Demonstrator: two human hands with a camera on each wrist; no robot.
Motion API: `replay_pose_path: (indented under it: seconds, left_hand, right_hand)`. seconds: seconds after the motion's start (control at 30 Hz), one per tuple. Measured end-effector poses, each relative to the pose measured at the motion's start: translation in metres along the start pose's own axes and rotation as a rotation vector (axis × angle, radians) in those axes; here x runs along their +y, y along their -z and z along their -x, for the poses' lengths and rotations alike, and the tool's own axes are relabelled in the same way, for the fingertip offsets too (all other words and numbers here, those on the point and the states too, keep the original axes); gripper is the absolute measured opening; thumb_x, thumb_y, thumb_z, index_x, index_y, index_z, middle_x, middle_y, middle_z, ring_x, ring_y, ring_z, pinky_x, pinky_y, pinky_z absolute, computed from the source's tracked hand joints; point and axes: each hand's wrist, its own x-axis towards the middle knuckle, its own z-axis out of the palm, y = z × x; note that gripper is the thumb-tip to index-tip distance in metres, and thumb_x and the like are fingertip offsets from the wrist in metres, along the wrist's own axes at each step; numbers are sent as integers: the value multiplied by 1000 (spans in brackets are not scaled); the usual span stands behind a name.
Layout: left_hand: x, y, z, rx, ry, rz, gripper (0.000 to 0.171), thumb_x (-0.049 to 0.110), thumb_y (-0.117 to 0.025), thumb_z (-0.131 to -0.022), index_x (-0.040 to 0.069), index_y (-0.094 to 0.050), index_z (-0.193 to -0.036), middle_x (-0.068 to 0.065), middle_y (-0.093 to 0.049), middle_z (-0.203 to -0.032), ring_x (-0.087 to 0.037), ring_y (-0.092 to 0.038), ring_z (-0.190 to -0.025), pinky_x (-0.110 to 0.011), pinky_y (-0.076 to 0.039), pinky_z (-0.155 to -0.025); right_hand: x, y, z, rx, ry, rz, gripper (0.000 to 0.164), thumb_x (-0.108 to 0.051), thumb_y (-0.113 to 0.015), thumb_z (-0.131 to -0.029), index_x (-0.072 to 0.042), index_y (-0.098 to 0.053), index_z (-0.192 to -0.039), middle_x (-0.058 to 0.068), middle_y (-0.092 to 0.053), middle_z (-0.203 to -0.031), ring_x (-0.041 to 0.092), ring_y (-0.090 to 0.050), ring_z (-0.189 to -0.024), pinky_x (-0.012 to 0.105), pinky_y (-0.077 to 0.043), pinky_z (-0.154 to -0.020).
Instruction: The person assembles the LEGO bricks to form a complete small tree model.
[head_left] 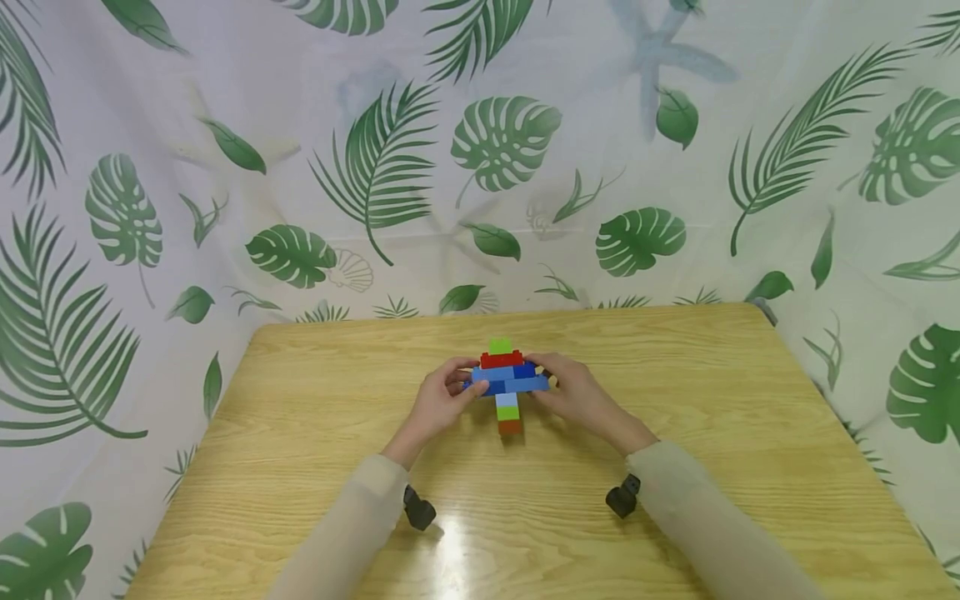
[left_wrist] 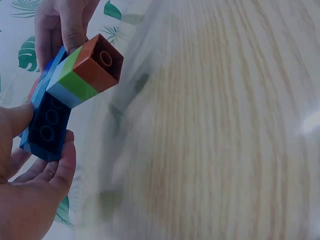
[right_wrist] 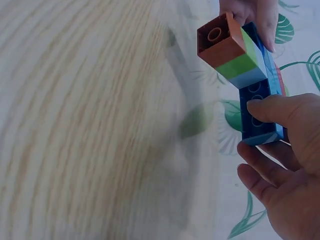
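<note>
Between the two hands is a stack of toy building bricks [head_left: 504,386], broad in blue at the middle and narrow at both ends. A lime green brick [head_left: 500,345] tops it, above a red row [head_left: 501,360]. Below the blue layers [left_wrist: 51,117] runs a stem of light blue, green and brown bricks [right_wrist: 231,52], its hollow underside showing in both wrist views. My left hand [head_left: 441,398] grips the left end of the blue part between thumb and fingers. The right hand [head_left: 576,393] holds the opposite end, thumb on the blue underside. Whether the stack touches the table cannot be told.
A wood-grain table [head_left: 315,467] lies under the hands. Behind it and at both sides hangs a white cloth [head_left: 420,267] printed with green leaves. Small black cameras [head_left: 419,509] are strapped at the wrists, over light sleeves [head_left: 697,492].
</note>
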Motion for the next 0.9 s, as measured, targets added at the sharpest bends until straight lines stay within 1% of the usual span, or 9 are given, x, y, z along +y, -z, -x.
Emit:
replay_pose_path:
  seconds: [0.03,0.13,0.2,0.33,0.4,0.47,0.6,0.73,0.9]
  left_hand:
    - [-1,0,0,-12,8,-11,46,20,-73,-101,8,-61,-144,-18,-68,-133,-29,-68,-116,-43,-56,-103]
    - [-6,0,1,-53,22,-43,51,19,-73,-101,10,-58,-149,-17,-65,-138,-28,-68,-113,-42,-58,-100]
    - [-8,-1,1,-65,27,-66,53,20,-74,-101,11,-57,-150,-16,-64,-141,-28,-69,-113,-42,-58,-100]
    - [-13,-2,1,-73,18,-118,53,23,-72,-102,8,-57,-150,-17,-63,-144,-31,-69,-119,-45,-57,-101]
    - [-17,-2,0,-73,9,-149,52,25,-71,-103,6,-57,-150,-17,-64,-144,-31,-67,-122,-46,-56,-103]
    - [-22,-2,-1,-71,10,-171,52,26,-71,-103,6,-58,-149,-16,-65,-142,-30,-66,-121,-46,-55,-104]
    - [-29,-3,-3,-50,8,-205,49,27,-71,-103,7,-61,-147,-14,-68,-133,-25,-64,-111,-44,-55,-100]
    - [-32,-4,-3,-30,6,-229,47,28,-72,-102,6,-64,-143,-13,-69,-125,-22,-61,-102,-41,-55,-94]
    - [-33,-6,-3,-22,10,-254,46,27,-72,-102,4,-64,-142,-14,-68,-122,-22,-61,-102,-41,-55,-93]
  right_hand:
    - [2,-1,-1,-18,-20,4,55,-4,-74,-96,1,-56,-148,23,-65,-140,36,-66,-114,51,-58,-97]
    - [6,-4,-1,-72,-89,5,57,-7,-73,-98,0,-54,-151,23,-62,-145,37,-64,-121,53,-54,-105]
    - [8,-6,-1,-100,-117,5,57,-10,-73,-99,0,-52,-152,23,-60,-149,39,-62,-127,54,-51,-110]
    - [12,-10,-1,-130,-129,-4,57,-13,-71,-101,2,-51,-152,25,-59,-148,40,-60,-132,55,-50,-110]
    - [15,-12,-2,-137,-125,-8,56,-13,-70,-102,3,-51,-152,24,-61,-145,39,-62,-129,54,-52,-108]
    - [17,-13,-3,-146,-118,0,55,-14,-70,-102,3,-52,-151,23,-63,-140,36,-63,-125,53,-53,-106]
    - [21,-15,-5,-164,-108,14,55,-16,-70,-103,3,-52,-151,22,-65,-137,35,-63,-124,53,-51,-107]
    - [23,-16,-7,-183,-113,20,55,-18,-69,-103,3,-53,-151,22,-65,-138,36,-61,-127,54,-49,-110]
    - [23,-17,-8,-192,-116,34,54,-20,-71,-102,2,-55,-149,18,-67,-131,30,-62,-116,52,-50,-105]
